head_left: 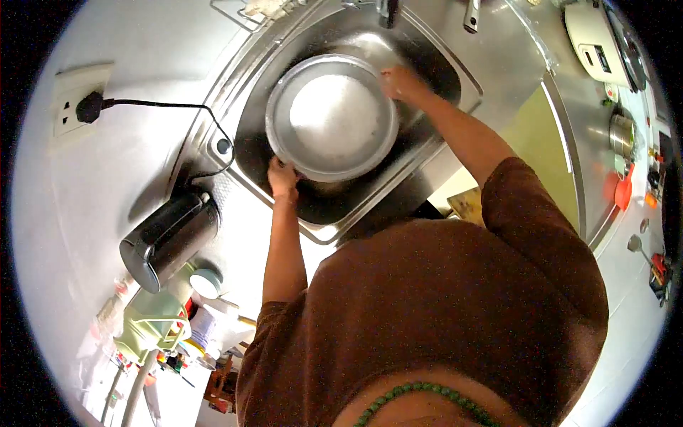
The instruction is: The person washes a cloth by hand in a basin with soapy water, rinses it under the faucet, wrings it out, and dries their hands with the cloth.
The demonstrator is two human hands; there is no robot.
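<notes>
A large round metal basin (333, 117) is in the steel sink (249, 149), its bright inside facing the camera. My left hand (282, 178) grips the basin's lower left rim, fingers closed on the edge. At the basin's upper right rim is my right hand (403, 83), with its fingers bent round the edge. A faucet (388, 13) stands at the top of the sink, above the basin.
Left of the sink stands a black kettle (169, 238), near a socket (80, 107) with a plugged-in cord. A green pitcher (153, 320) is at the lower left. A rice cooker (601, 46) and a metal pot (622, 135) are at the right.
</notes>
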